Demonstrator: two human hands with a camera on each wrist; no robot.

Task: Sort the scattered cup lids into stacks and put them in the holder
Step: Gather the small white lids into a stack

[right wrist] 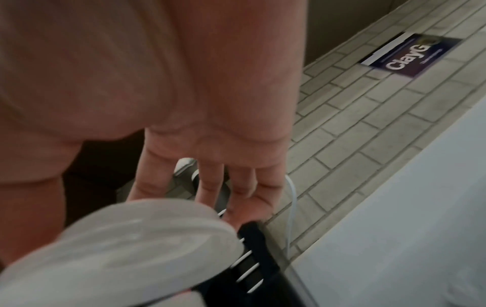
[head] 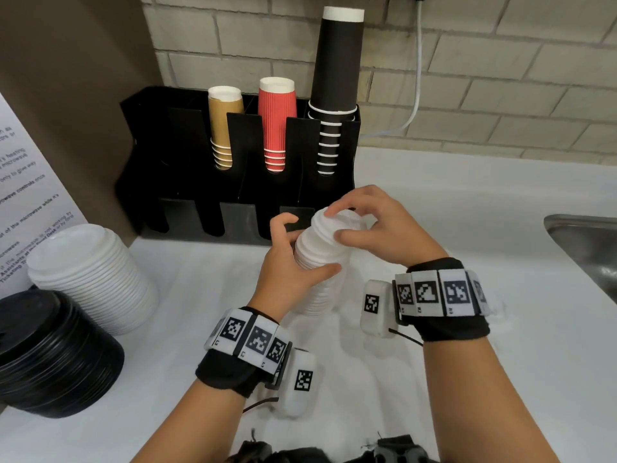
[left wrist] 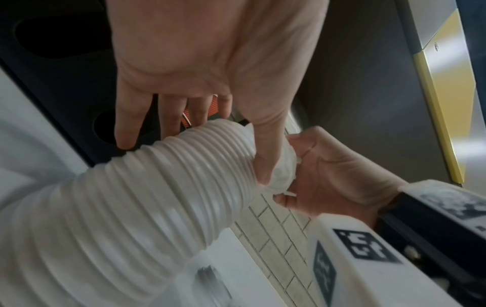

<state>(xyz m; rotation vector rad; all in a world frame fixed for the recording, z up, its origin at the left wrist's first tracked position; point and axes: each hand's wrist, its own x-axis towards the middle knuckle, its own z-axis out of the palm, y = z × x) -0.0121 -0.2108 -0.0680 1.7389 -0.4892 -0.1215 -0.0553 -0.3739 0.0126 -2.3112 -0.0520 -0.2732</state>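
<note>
A tall stack of small white lids (head: pixel 319 262) leans slightly in front of the black holder (head: pixel 187 155). My left hand (head: pixel 293 255) grips the stack's side, thumb in front and fingers behind. My right hand (head: pixel 354 225) pinches the top white lid (head: pixel 334 225) from above with curled fingers. In the left wrist view the ribbed lid stack (left wrist: pixel 170 197) runs under my left thumb (left wrist: pixel 265 153), with the right hand (left wrist: pixel 328 170) at its end. The right wrist view shows the top lid (right wrist: pixel 126 249) below my fingers (right wrist: pixel 210 187). Whether the stack's base touches the counter is unclear.
A wide white lid stack (head: pixel 90 275) and a black lid stack (head: pixel 50 355) stand at the left. The holder's back slots hold tan (head: pixel 225 128), red (head: pixel 277 125) and black cups (head: pixel 337 78). A steel sink (head: pixel 587 248) lies at the right, and a white cable (head: pixel 415 95) hangs on the brick wall.
</note>
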